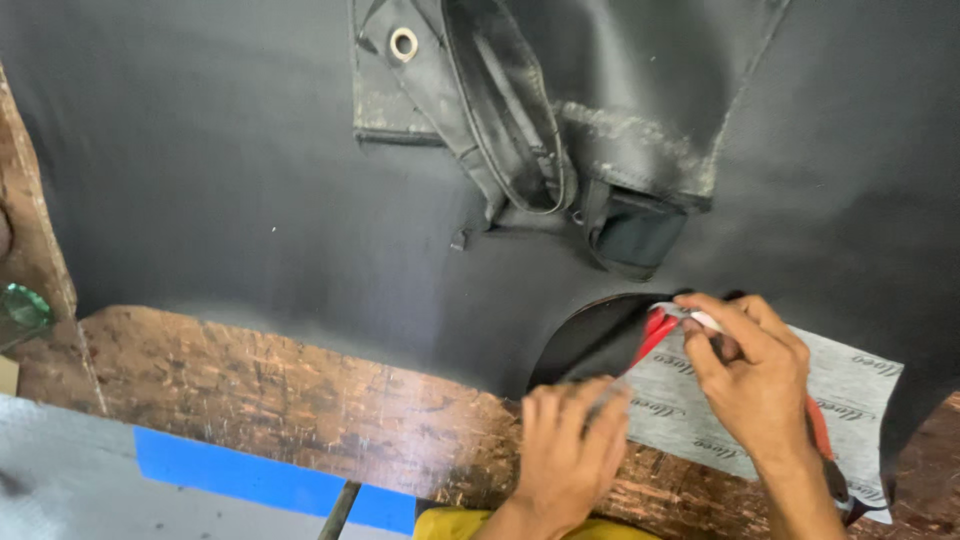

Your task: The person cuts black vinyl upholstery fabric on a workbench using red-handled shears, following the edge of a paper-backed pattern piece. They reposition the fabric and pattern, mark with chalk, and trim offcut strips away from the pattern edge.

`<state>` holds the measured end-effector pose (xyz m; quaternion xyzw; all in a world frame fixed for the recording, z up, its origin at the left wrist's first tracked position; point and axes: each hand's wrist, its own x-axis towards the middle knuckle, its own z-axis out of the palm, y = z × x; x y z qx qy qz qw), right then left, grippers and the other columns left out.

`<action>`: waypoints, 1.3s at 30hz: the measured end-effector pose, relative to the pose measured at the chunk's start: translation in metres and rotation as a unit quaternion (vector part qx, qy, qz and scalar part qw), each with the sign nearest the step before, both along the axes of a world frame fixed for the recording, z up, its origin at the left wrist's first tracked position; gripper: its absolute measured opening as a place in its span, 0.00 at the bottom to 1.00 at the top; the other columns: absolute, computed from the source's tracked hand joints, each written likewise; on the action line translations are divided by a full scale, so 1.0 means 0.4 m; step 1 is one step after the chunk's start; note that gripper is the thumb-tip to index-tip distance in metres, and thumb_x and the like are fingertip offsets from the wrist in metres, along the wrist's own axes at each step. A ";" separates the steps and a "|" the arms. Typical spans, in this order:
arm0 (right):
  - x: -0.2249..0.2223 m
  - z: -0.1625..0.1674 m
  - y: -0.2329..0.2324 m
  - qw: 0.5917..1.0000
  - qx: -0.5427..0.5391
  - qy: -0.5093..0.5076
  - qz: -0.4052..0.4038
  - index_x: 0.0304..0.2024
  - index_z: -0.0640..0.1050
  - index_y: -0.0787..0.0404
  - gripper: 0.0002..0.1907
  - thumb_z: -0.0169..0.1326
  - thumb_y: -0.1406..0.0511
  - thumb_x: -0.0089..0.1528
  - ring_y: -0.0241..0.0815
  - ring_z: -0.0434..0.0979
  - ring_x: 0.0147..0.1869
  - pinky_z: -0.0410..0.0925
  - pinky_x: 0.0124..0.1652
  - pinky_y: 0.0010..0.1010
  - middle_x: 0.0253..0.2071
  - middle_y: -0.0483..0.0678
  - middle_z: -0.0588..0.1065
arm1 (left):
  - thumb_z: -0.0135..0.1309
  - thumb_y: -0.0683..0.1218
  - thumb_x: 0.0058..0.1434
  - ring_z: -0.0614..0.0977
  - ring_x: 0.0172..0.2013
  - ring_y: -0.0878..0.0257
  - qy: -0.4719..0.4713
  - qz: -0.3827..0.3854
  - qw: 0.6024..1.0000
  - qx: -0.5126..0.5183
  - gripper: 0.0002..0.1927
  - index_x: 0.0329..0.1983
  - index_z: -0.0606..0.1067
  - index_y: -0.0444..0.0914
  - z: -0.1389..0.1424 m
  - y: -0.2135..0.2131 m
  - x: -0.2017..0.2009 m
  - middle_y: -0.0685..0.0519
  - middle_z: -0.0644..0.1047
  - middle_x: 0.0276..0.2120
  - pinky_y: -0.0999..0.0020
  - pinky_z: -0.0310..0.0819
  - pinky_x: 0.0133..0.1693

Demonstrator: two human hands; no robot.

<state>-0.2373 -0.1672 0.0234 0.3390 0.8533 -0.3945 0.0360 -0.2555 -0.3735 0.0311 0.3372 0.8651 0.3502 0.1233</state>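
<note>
The right hand (pixel 752 362) has its fingers curled tight around a pair of red-handled scissors (pixel 660 330), thumb and forefinger pinched down near the pivot, and the red handle runs back under the palm to show again beside the wrist. Whether the blades are parted or closed cannot be told, since the fingers cover them. The left hand (pixel 572 445) lies just beside it, knuckles up, fingers folded down and pressing on the near edge of a grey printed sheet (pixel 850 395) (a stiff, paper-like lining with a repeated script pattern); what, if anything, it grips under the fingertips is hidden. The sheet lies flat on the worn wooden table (pixel 300 390), partly tucked under a large piece of black fabric (pixel 220 190) that covers most of the view and has a rounded cut-out at its lower edge, right where the scissors sit. Higher up on the fabric is a sewn patch with a metal eyelet (pixel 404 43) and a loose black strap (pixel 505 110) that hangs down to a small buckle. A strip of blue tape (pixel 250 478) is near the table's front edge, well apart from both hands.
</note>
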 end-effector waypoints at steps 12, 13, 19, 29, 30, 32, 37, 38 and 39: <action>-0.007 0.014 0.028 0.999 -0.030 0.033 -0.021 0.47 0.83 0.57 0.17 0.60 0.72 0.55 0.33 0.67 0.22 0.64 0.24 0.27 0.31 0.45 0.73 | 0.63 0.44 0.54 0.76 0.44 0.50 -0.080 -0.054 0.995 -0.013 0.18 0.49 0.79 0.37 0.014 0.208 -0.231 0.50 0.79 0.44 0.54 0.66 0.44; 0.000 0.013 0.035 0.998 -0.033 0.035 -0.028 0.47 0.82 0.58 0.18 0.60 0.73 0.54 0.32 0.67 0.22 0.64 0.24 0.27 0.31 0.45 0.73 | 0.64 0.44 0.53 0.76 0.43 0.50 -0.083 -0.073 0.993 -0.032 0.18 0.48 0.79 0.37 0.013 0.224 -0.231 0.50 0.78 0.42 0.53 0.66 0.44; 0.096 0.023 0.103 0.991 -0.012 0.003 -0.136 0.49 0.84 0.55 0.18 0.63 0.70 0.56 0.30 0.65 0.21 0.61 0.21 0.27 0.29 0.43 0.75 | 0.67 0.46 0.49 0.75 0.41 0.51 -0.074 -0.100 0.990 -0.073 0.20 0.46 0.80 0.38 0.001 0.283 -0.215 0.50 0.76 0.39 0.54 0.63 0.43; 0.290 0.045 0.168 0.969 0.052 0.004 -0.243 0.48 0.83 0.60 0.12 0.63 0.69 0.61 0.29 0.68 0.29 0.63 0.28 0.23 0.28 0.42 0.72 | 0.69 0.44 0.47 0.72 0.41 0.53 -0.068 -0.069 0.991 -0.088 0.19 0.43 0.79 0.41 0.003 0.324 -0.176 0.52 0.74 0.37 0.55 0.60 0.44; 0.298 0.044 0.168 0.968 0.051 0.003 -0.245 0.48 0.83 0.61 0.12 0.63 0.69 0.61 0.29 0.68 0.29 0.63 0.28 0.23 0.28 0.42 0.72 | 0.70 0.44 0.47 0.72 0.41 0.54 -0.078 -0.067 0.990 -0.096 0.19 0.42 0.79 0.41 0.005 0.327 -0.171 0.53 0.74 0.37 0.55 0.60 0.44; 0.310 0.044 0.172 0.967 0.043 0.009 -0.250 0.48 0.83 0.61 0.12 0.63 0.69 0.61 0.29 0.68 0.29 0.63 0.28 0.23 0.28 0.42 0.72 | 0.69 0.43 0.47 0.72 0.43 0.53 -0.063 -0.082 0.990 -0.096 0.18 0.42 0.78 0.40 0.007 0.334 -0.164 0.53 0.75 0.38 0.54 0.60 0.46; 0.333 0.052 0.183 0.968 0.042 0.009 -0.247 0.47 0.84 0.60 0.12 0.63 0.69 0.60 0.29 0.69 0.29 0.63 0.28 0.23 0.28 0.42 0.73 | 0.65 0.43 0.53 0.72 0.47 0.52 -0.026 -0.146 0.987 -0.054 0.21 0.50 0.78 0.38 0.010 0.352 -0.131 0.50 0.74 0.42 0.49 0.60 0.50; 0.338 0.055 0.183 0.968 0.039 0.018 -0.247 0.48 0.84 0.61 0.12 0.63 0.69 0.60 0.29 0.69 0.29 0.63 0.28 0.23 0.28 0.42 0.73 | 0.64 0.44 0.54 0.72 0.49 0.51 -0.014 -0.163 0.985 -0.051 0.20 0.51 0.78 0.38 0.009 0.355 -0.120 0.49 0.74 0.43 0.48 0.60 0.52; 0.342 0.056 0.183 0.968 0.037 0.027 -0.247 0.48 0.84 0.61 0.12 0.62 0.69 0.61 0.29 0.69 0.30 0.63 0.29 0.23 0.29 0.42 0.73 | 0.63 0.44 0.56 0.72 0.50 0.51 -0.003 -0.179 0.983 -0.047 0.19 0.51 0.78 0.38 0.008 0.356 -0.109 0.49 0.74 0.44 0.47 0.60 0.54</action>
